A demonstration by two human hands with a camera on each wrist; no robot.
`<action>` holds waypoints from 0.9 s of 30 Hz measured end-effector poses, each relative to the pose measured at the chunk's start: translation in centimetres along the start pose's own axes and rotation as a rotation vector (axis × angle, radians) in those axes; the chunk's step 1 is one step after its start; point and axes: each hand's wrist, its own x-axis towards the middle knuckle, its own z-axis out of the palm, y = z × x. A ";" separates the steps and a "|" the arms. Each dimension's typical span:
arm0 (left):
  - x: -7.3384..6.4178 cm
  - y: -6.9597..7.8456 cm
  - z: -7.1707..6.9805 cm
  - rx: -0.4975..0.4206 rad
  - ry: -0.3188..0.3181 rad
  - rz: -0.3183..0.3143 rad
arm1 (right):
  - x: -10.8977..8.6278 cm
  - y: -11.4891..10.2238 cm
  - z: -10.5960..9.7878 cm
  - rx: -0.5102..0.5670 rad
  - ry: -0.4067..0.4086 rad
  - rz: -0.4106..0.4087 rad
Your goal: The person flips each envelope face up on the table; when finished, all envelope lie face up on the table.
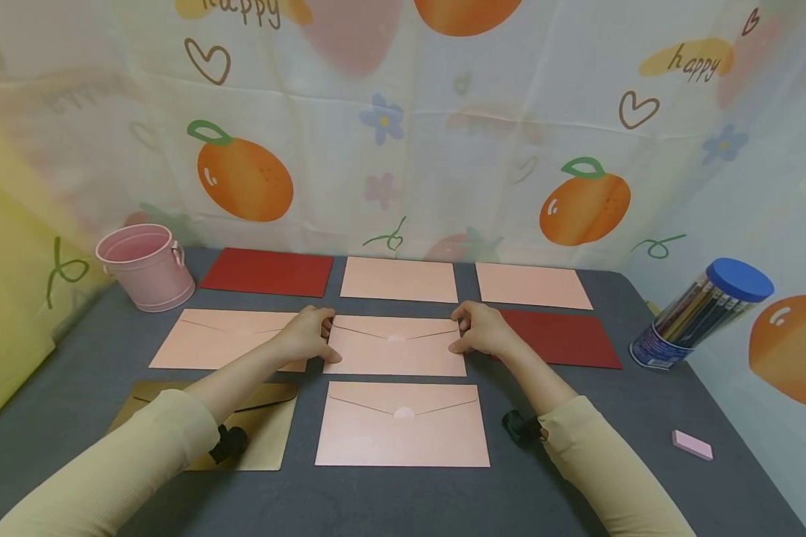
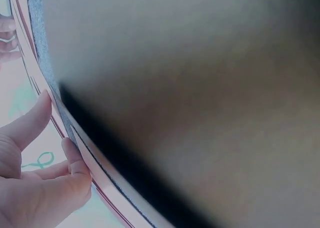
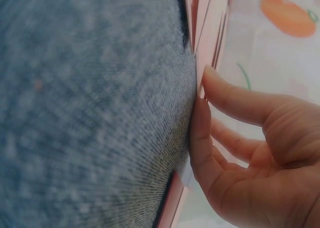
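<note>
A pink envelope point(image 1: 395, 354) with a V-shaped flap lies in the middle of the table, between my two hands in the head view. At its left edge my left hand point(image 1: 307, 334) pinches it, thumb toward the near corner and fingers curled near the far one. My right hand point(image 1: 483, 330) holds the opposite edge the same way. The right wrist view shows the right thumb point(image 3: 235, 95) on the envelope's edge, with the index finger bent beside it. In the left wrist view the left hand point(image 2: 45, 183) is at the rim, and a blurred dark area fills most of the picture.
Around it lie more pink envelopes point(image 1: 403, 436), red ones point(image 1: 269, 272) and a gold one point(image 1: 258, 440) partly under the left forearm. A pink bucket point(image 1: 151, 280) stands far left. At right are a tilted pencil tub point(image 1: 701, 313) with a blue lid and a pink eraser point(image 1: 692, 445).
</note>
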 end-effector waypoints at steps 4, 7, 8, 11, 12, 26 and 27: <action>0.0 0.0 0.0 0.017 0.001 0.003 | 0.1 0.0 0.0 0.003 -0.004 -0.002; -0.2 0.2 0.0 0.032 0.007 0.009 | 0.1 0.0 0.0 -0.004 -0.003 -0.002; -0.2 0.3 0.0 0.038 0.010 0.011 | 0.0 0.0 -0.1 -0.007 -0.002 -0.003; -0.5 0.7 0.0 0.059 0.017 0.016 | 0.0 0.0 -0.2 -0.017 -0.010 -0.011; -0.6 0.9 0.1 0.073 0.022 0.015 | 0.0 0.1 -0.2 -0.018 -0.016 -0.018; 1.0 8.9 2.3 0.060 0.082 0.202 | -2.1 2.9 -5.1 0.032 -0.008 -0.233; 1.3 9.7 2.6 0.052 0.072 0.225 | -2.2 3.3 -5.6 0.028 0.001 -0.234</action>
